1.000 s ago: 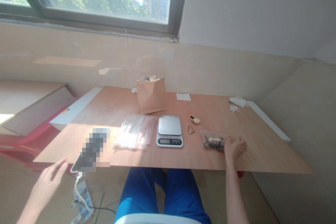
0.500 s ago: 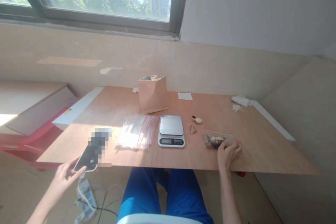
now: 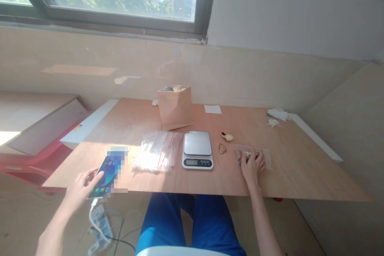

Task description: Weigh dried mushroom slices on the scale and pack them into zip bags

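Note:
My left hand (image 3: 81, 189) is at the table's near left edge, fingers wrapped round a phone (image 3: 105, 173) whose screen is lit; a white cable hangs from it. My right hand (image 3: 252, 166) lies on a small clear zip bag (image 3: 264, 154) holding dark and pale pieces, fingers curled onto its left end. A small digital scale (image 3: 197, 150) sits in the middle of the table. Left of it lies a pile of clear zip bags (image 3: 157, 155) with red strips. An open brown paper bag (image 3: 175, 107) stands behind the scale.
Two loose pieces (image 3: 225, 142) lie between the scale and the filled bag. A white paper slip (image 3: 213, 109) and crumpled white scraps (image 3: 277, 115) are at the back of the wooden table (image 3: 300, 168). A power strip (image 3: 100, 224) with cables lies on the floor. My blue-trousered legs are under the table.
My left hand reached the phone at the table edge and took hold of it; its screen now shows. My right hand slid left over the filled zip bag.

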The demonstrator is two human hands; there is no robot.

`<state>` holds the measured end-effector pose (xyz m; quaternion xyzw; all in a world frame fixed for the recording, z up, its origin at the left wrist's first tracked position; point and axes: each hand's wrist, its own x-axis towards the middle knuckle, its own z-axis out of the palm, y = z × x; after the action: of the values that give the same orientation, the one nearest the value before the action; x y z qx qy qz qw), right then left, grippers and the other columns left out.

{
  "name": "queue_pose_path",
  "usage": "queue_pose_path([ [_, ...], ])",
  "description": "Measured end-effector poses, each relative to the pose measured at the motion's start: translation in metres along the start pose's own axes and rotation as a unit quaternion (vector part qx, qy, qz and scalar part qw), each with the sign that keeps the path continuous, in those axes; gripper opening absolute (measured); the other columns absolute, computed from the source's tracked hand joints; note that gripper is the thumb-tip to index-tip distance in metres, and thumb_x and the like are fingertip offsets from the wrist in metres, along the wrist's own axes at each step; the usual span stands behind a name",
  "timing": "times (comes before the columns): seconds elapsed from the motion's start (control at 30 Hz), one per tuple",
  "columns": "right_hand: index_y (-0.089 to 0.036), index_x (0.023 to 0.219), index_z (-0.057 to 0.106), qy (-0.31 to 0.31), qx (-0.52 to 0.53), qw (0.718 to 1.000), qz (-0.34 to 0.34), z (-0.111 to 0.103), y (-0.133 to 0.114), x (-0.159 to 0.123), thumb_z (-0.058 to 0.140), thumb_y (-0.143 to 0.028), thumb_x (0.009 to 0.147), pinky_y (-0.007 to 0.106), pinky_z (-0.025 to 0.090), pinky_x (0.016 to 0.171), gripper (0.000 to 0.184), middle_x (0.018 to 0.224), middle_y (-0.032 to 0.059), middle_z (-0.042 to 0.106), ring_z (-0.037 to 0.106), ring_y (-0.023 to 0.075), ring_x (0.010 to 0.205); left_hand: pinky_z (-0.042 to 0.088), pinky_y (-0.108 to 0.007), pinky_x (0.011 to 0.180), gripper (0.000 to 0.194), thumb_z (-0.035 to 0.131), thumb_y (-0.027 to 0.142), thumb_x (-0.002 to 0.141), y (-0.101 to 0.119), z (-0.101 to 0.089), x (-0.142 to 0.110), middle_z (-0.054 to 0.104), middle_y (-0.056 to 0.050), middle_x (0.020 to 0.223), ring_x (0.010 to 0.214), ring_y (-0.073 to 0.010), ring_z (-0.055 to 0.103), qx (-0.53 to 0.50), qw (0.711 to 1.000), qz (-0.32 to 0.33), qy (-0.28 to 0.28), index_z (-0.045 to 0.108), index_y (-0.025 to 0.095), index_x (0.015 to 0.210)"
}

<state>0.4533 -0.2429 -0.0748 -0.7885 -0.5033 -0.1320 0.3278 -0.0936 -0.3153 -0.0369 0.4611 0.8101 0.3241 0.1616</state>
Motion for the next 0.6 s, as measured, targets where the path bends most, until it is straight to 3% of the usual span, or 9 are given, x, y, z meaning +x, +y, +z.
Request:
queue_pose_path([
  [0.17,-0.001,0.118,0.051,-0.025,-0.016,0.999,0.029,0.012,0.007,0.034,0.031,-0.039,0.083,0.054,0.026,0.093,0.055,0.13,0.0291,0.038,0.033,0.0383,0.121,0.047,-0.035,0.061,0.053,0.05,0.06,0.065,0.027,0.006,0.014,0.06,-0.008,0.086,0.084,-0.0295,0.063,0.018,0.999,-0.027,-0.03,0.06,0.016,0.092],
  [0.3,-0.003,0.117,0.052,-0.02,0.001,0.999,0.039,0.014,0.001,0.047,0.032,-0.038,0.083,0.059,0.021,0.094,0.052,0.132,0.0277,0.037,0.03,0.0381,0.124,0.047,-0.037,0.06,0.066,0.055,0.065,0.059,0.041,0.007,0.02,0.057,-0.017,0.106,0.083,-0.0307,0.061,0.066,0.992,-0.078,-0.074,0.053,0.013,0.101],
  [0.43,-0.01,0.117,0.054,-0.014,0.06,0.997,-0.035,0.013,-0.02,0.048,0.03,-0.039,0.086,0.054,0.024,0.097,0.049,0.131,0.0218,0.04,0.032,0.0324,0.124,0.047,-0.038,0.068,0.063,0.046,0.064,0.068,0.04,0.006,0.022,0.055,-0.02,0.108,0.087,-0.0305,0.059,0.066,0.99,-0.09,-0.087,0.051,0.011,0.103],
  [0.6,-0.015,0.119,0.053,-0.151,0.151,0.962,-0.173,0.025,-0.047,0.052,0.033,-0.032,0.086,0.042,0.033,0.097,0.042,0.125,0.0153,0.048,0.039,0.0242,0.121,0.042,-0.044,0.082,0.054,0.033,0.054,0.077,0.05,0.001,0.011,0.055,-0.019,0.104,0.098,-0.0334,0.053,0.113,0.991,-0.073,-0.024,0.053,0.01,0.102],
])
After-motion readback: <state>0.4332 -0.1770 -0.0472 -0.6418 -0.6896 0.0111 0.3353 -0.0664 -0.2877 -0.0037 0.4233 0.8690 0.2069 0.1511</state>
